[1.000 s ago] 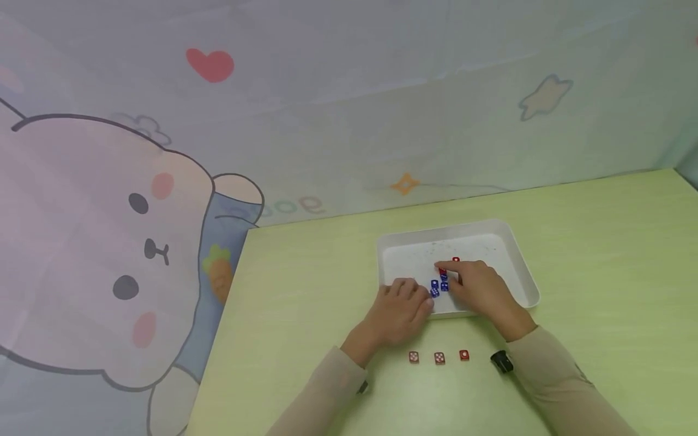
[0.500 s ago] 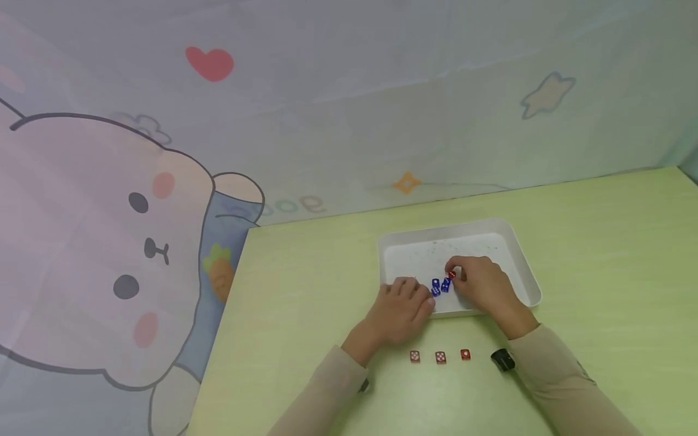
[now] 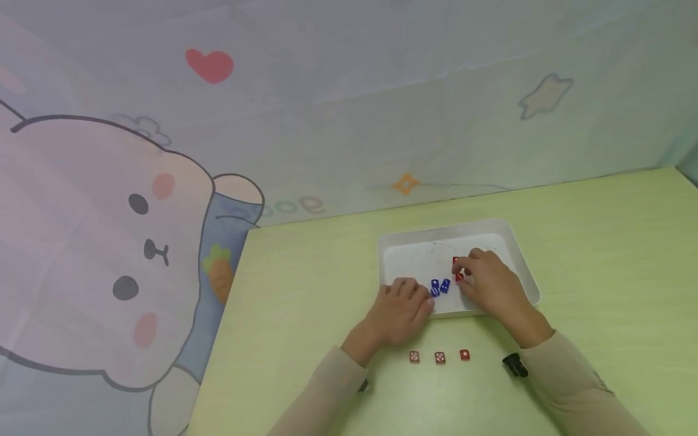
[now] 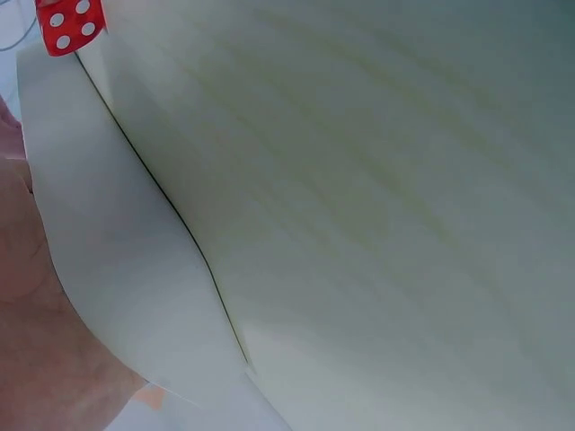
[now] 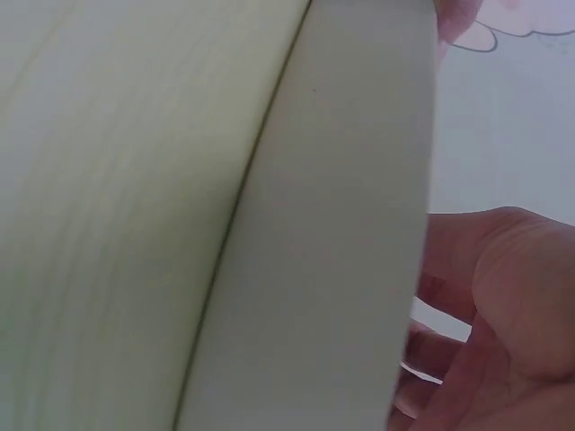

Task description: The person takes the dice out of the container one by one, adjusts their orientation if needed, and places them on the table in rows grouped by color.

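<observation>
My right hand reaches into the white tray, pinching a red die between thumb and forefinger. Just behind that forefinger, another red die is partly hidden. Several blue dice sit in a small cluster between the two hands. My left hand rests over the tray's front left corner, fingers relaxed and lying inside the rim. In the right wrist view the tray wall partly covers the right hand. The left wrist view has the left hand behind the tray wall.
In front of the tray, a spaced row of three red dice lies on the green table: left die, middle die and right die. A black wrist device sticks out by the right sleeve. A printed cloth hangs behind.
The right hand has drawn the red die rightward, away from the blue dice, going from a pointing forefinger to a pinch. Some blue dice have shifted slightly. The left hand stays in place.
</observation>
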The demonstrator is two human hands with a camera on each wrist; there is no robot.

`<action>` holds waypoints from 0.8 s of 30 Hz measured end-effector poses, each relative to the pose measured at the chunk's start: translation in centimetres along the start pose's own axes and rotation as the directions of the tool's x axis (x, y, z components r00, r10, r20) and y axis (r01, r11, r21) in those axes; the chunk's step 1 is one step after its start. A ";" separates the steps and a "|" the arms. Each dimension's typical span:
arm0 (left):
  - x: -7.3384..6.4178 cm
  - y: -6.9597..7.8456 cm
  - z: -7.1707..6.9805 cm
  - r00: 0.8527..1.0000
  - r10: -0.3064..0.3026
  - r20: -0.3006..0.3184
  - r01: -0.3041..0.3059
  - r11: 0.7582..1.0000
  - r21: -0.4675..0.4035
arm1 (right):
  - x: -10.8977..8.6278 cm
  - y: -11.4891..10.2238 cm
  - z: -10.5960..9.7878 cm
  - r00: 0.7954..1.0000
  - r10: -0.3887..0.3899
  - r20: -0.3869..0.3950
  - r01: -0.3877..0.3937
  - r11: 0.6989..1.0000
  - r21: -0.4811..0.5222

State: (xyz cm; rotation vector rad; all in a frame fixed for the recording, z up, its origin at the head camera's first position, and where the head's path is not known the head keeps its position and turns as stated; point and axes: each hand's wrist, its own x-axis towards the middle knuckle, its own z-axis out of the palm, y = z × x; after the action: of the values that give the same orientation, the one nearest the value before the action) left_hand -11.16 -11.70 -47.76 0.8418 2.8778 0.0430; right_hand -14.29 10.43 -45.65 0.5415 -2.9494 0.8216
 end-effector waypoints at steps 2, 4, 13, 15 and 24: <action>0.0 0.1 -0.1 1.000 -0.003 0.002 0.003 1.000 -0.003 | -0.3 0.1 -0.4 1.000 -0.015 -0.008 0.015 1.000 -0.012; 0.0 0.2 -0.3 1.000 -0.005 0.006 0.005 1.000 -0.010 | -0.6 0.1 -0.8 1.000 -0.028 -0.007 0.028 1.000 -0.012; 0.2 0.3 -0.5 1.000 -0.014 0.028 0.014 1.000 -0.024 | -2.6 -0.2 -2.3 0.994 -0.099 -0.035 0.098 0.995 -0.033; 0.2 0.3 -0.4 1.000 -0.015 0.027 0.015 1.000 -0.027 | -3.0 -0.2 -2.4 0.993 -0.107 -0.052 0.105 0.994 -0.043; 0.1 0.4 -0.3 1.000 -0.018 0.013 0.019 0.998 -0.061 | -4.8 0.5 -2.9 0.989 -0.124 -0.085 0.121 0.992 -0.037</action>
State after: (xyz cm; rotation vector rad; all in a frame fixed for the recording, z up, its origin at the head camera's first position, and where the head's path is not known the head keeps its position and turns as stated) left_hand -11.03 -11.30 -47.44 0.8018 2.8561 0.1221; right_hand -10.15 13.89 -44.01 0.6595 -2.8131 0.7646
